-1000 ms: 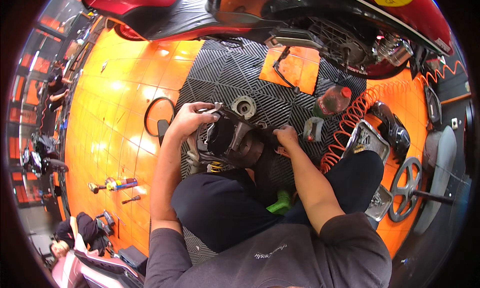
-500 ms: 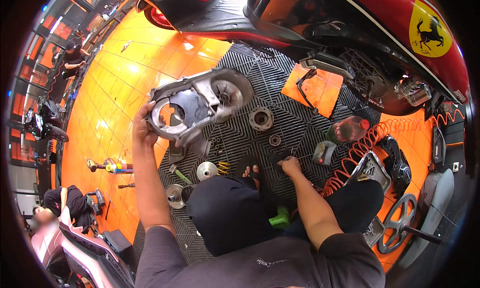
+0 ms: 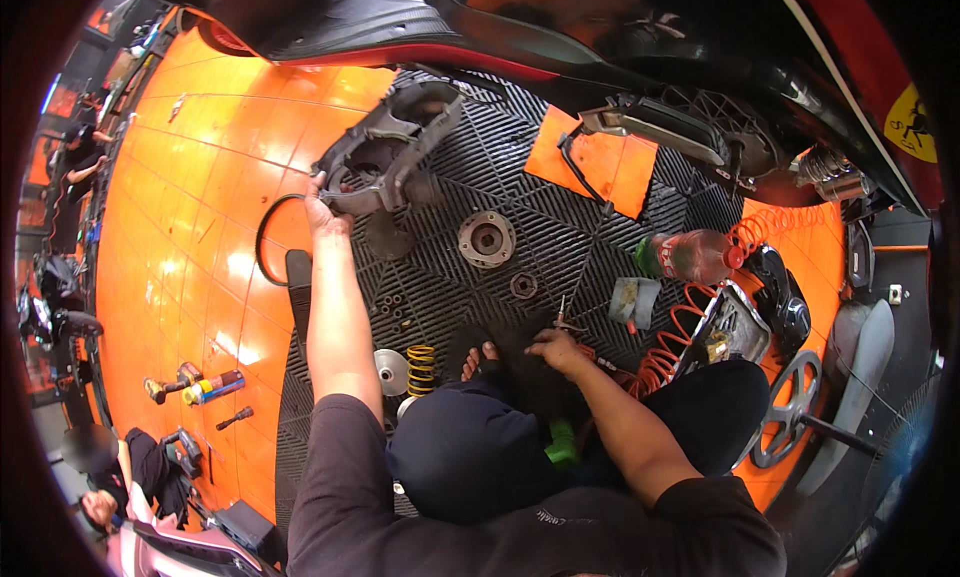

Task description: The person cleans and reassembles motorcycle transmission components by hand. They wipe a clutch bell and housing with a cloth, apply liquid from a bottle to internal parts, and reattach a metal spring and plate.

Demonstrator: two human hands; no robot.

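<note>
My left hand point(image 3: 328, 215) grips the near left edge of a grey metal engine cover point(image 3: 385, 149), holding it tilted above the ribbed black mat. Large openings show through the cover. My right hand point(image 3: 560, 353) is closed beside my foot, around what looks like an air blow gun point(image 3: 563, 315); only its thin nozzle shows clearly, and a red hose runs toward the hand. Between the hands on the mat lie a round metal hub point(image 3: 487, 239) and a large nut point(image 3: 523, 286). A yellow spring point(image 3: 420, 370) and a metal disc point(image 3: 391, 373) are near my knee.
A red and black scooter point(image 3: 480, 37) spans the far side. At right are a bottle point(image 3: 690, 256), a coiled red hose point(image 3: 665, 362) and a spoked wheel point(image 3: 787, 407). A black belt point(image 3: 275, 242) and power tools point(image 3: 175, 382) lie left. Another person point(image 3: 150, 467) is at lower left.
My left hand has moved the engine cover farther away and tilted it more edge-on. The black belt on the floor has come into sight. My right hand stays low near my foot; the whole view has shifted.
</note>
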